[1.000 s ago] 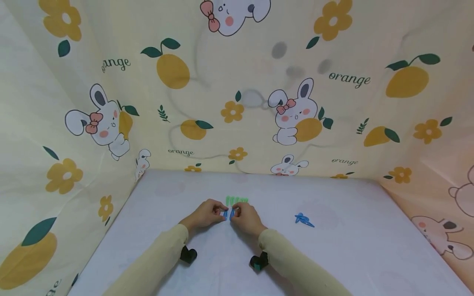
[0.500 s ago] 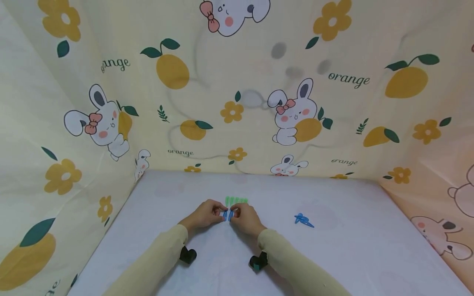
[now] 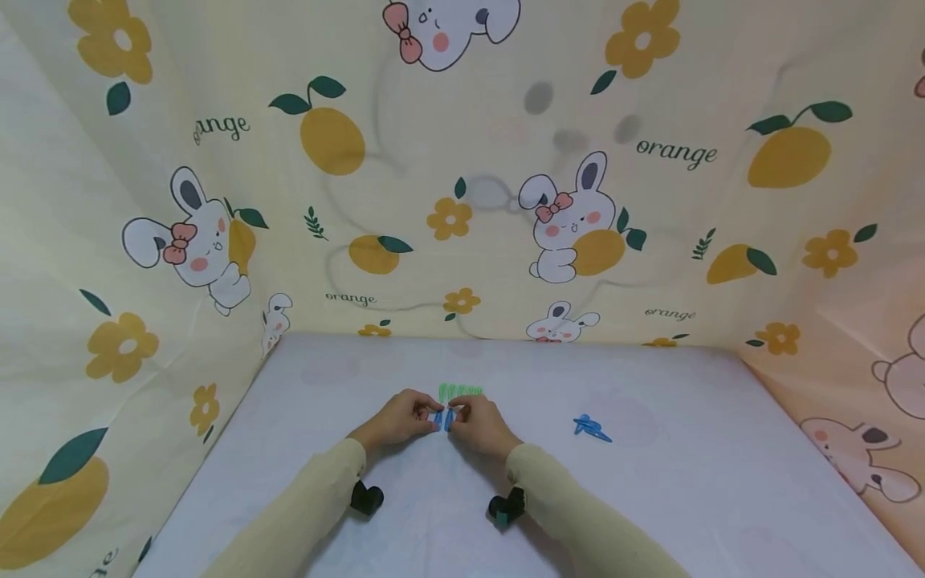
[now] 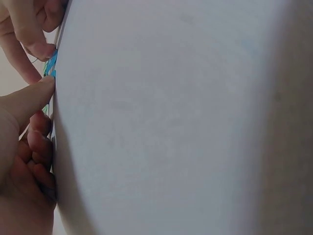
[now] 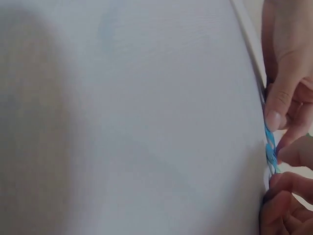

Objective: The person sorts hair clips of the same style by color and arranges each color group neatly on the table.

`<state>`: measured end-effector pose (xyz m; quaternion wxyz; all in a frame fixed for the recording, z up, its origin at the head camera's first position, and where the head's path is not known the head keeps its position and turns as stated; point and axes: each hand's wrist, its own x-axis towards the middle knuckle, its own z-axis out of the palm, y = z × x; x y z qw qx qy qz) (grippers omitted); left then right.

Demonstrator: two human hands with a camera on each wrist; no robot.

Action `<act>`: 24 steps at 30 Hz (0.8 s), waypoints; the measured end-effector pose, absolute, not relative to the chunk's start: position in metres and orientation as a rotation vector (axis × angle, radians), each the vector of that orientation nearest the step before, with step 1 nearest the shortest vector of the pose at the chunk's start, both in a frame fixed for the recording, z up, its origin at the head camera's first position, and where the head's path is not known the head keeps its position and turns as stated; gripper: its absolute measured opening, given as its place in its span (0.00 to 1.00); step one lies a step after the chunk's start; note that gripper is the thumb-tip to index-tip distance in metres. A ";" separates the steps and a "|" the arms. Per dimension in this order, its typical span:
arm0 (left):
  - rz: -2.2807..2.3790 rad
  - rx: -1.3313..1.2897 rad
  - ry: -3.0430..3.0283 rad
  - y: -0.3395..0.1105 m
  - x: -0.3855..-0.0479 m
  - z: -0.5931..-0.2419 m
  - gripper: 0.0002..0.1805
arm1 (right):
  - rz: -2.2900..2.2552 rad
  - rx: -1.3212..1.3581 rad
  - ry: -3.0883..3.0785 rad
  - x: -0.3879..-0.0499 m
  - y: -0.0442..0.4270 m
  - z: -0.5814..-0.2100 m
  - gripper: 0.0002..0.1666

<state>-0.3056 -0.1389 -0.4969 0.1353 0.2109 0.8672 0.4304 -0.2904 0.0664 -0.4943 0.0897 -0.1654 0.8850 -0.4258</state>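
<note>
Blue pieces [image 3: 449, 420] | left grip [image 3: 401, 417] pinches one | right grip [image 3: 484, 425] pinches another | blue pile [image 3: 588, 425]: head view only

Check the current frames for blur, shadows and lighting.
Head: soft light, printed cloth fairly crisp, held blue clips too small for detail; left wrist: right edge dark and blurred, shadow on the table beside the left hand; right wrist: left edge dark and blurred, soft shadow beside the right hand.
</note>
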 end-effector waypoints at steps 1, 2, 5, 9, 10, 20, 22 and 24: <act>1.248 0.614 2.512 -0.139 -0.306 -0.497 0.16 | -1.289 -0.484 2.605 -0.291 0.067 -0.494 0.23; 1.249 0.617 2.514 -0.139 -0.306 -0.497 0.15 | -1.317 -0.481 2.575 -0.291 0.068 -0.493 0.23; 1.242 0.609 2.517 -0.139 -0.306 -0.497 0.15 | -1.384 -0.499 2.507 -0.290 0.073 -0.492 0.22; 1.235 0.579 2.511 -0.139 -0.307 -0.497 0.15 | -1.432 -0.540 2.477 -0.286 0.081 -0.486 0.19; 1.232 0.570 2.510 -0.139 -0.307 -0.497 0.16 | -1.434 -0.547 2.479 -0.284 0.083 -0.484 0.18; 1.225 0.529 2.516 -0.137 -0.306 -0.497 0.16 | -1.430 -0.597 2.483 -0.276 0.108 -0.470 0.18; 1.230 0.517 2.508 -0.137 -0.305 -0.496 0.16 | -1.425 -0.591 2.483 -0.274 0.115 -0.467 0.18; 1.234 0.509 2.503 -0.138 -0.305 -0.495 0.16 | -1.419 -0.591 2.478 -0.273 0.123 -0.465 0.18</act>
